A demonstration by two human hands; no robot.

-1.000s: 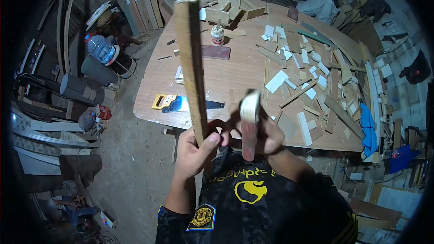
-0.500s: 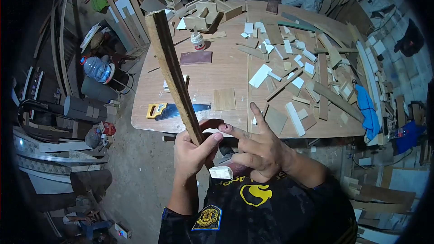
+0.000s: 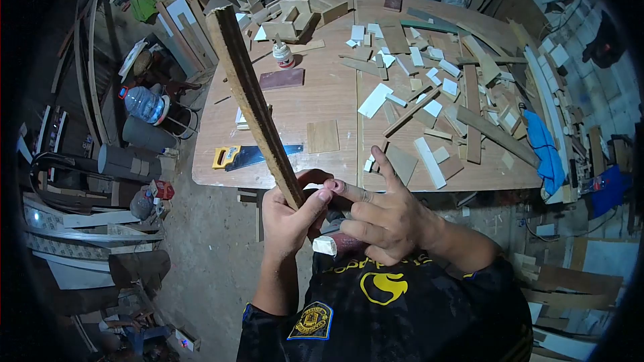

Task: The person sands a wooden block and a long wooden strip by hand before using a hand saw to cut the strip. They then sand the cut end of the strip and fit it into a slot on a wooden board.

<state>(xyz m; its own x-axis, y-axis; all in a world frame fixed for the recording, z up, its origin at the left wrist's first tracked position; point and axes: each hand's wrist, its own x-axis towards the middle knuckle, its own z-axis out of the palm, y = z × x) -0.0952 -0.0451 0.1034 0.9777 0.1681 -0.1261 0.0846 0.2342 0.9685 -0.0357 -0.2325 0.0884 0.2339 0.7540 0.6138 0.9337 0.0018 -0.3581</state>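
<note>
A long, narrow wooden strip [image 3: 251, 100] with a dark face and pale edge rises up and to the left from my left hand [image 3: 287, 218], whose fingers and thumb are wrapped round its lower end. My right hand [image 3: 386, 218] is beside it, with the index fingertip touching or nearly touching the left thumb and another finger stretched upward. Its lower fingers curl round a reddish-brown piece [image 3: 349, 244]. A white block-like end [image 3: 325, 246] shows at the left of this piece, just below the hands.
On the wooden table [image 3: 261, 173] are a handsaw [image 3: 255, 155], a glue bottle [image 3: 283, 55], a thin square board [image 3: 323, 137], a reddish board [image 3: 282, 79] and several offcuts. A blue cloth [image 3: 542, 151] hangs at the right edge. A water bottle [image 3: 142, 105] stands left.
The strip's upper end has shifted slightly left and up. My right index fingertip has come closer to my left thumb. Both hands still hold their pieces.
</note>
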